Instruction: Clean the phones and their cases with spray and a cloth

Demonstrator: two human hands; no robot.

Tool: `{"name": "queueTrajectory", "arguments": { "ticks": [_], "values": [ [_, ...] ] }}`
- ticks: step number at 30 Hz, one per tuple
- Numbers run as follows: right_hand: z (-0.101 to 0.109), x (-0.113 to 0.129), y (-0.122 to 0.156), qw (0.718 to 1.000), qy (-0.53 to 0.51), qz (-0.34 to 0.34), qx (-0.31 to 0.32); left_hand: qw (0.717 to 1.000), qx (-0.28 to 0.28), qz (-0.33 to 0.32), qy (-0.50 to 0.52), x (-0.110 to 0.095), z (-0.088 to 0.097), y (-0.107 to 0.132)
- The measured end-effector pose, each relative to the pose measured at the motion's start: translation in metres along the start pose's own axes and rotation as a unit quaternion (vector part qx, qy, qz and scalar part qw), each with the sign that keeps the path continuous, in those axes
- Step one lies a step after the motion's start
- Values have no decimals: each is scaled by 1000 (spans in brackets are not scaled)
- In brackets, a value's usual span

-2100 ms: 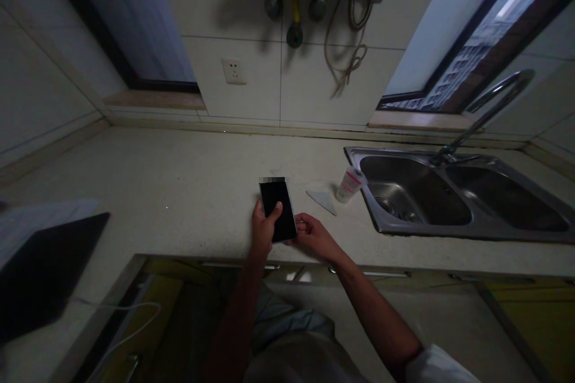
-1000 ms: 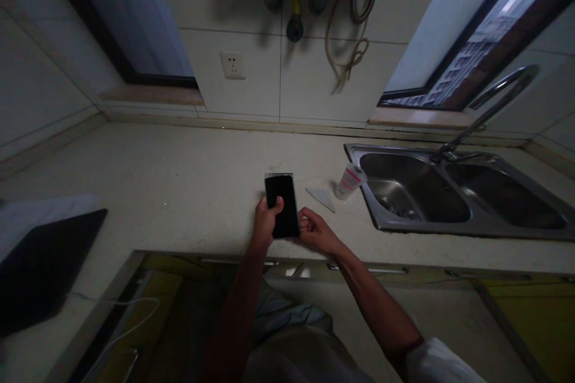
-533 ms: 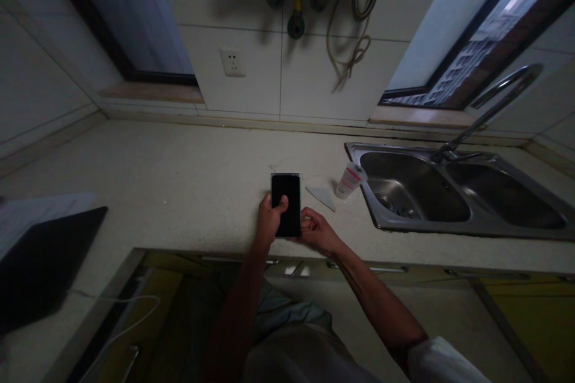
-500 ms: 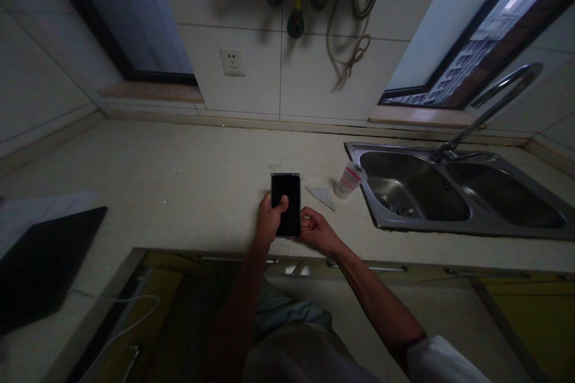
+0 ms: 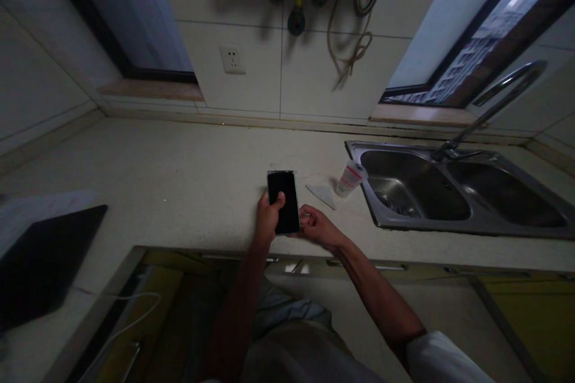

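A smartphone with a black screen is held upright over the worktop. My left hand is closed round its left side, the thumb lying across the screen. At the phone's lower right edge, my right hand has its fingers curled against the side; some fingertips are hidden behind the phone. Just right of the phone lies a flat, pale, triangular piece. Beyond that, a translucent plastic cup with red print leans beside the sink.
The pale worktop runs along the tiled wall. At right is a steel double sink with a curved tap. A dark flat panel and papers lie at left, near a white cable.
The phone has tilted slightly, its top end shifting left. My left hand has moved a little left with it, while my right hand stays at the lower edge.
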State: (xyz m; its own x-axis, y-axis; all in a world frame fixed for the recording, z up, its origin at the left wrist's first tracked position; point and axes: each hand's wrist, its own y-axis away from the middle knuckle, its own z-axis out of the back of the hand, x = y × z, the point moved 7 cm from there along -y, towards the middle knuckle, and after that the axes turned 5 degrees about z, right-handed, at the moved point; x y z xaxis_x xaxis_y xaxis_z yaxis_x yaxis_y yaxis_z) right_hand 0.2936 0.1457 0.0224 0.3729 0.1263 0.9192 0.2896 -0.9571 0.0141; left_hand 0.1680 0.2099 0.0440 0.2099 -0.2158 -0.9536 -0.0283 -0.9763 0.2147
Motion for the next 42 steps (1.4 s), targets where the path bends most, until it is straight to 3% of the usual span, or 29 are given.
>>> {"name": "queueTrajectory", "arguments": {
  "ticks": [3, 10, 20, 26, 32, 38, 42],
  "values": [
    [-2, 6, -1, 999, -27, 2, 21, 999, -24, 7, 27, 1, 3, 1],
    [-2, 11, 0, 999, -7, 13, 33, 999, -12, 14, 35, -4, 3, 8],
    [-2, 14, 5, 989, 150, 14, 7, 1000, 12, 14, 8, -7, 0, 12],
    [-4, 24, 10, 964, 256, 71, -5, 991, 57, 90, 81, -1, -3, 14],
    [-8, 22, 12, 980, 193, 50, 28, 986, 66, 106, 108, 6, -6, 11],
    [-7, 33, 9, 984, 173, 31, 11, 1000, -10, -4, 0, -1, 6, 23],
    [-4, 51, 11, 958, 279, 53, -38, 997, 72, 2, -12, 1, 0, 36]
  ]
}}
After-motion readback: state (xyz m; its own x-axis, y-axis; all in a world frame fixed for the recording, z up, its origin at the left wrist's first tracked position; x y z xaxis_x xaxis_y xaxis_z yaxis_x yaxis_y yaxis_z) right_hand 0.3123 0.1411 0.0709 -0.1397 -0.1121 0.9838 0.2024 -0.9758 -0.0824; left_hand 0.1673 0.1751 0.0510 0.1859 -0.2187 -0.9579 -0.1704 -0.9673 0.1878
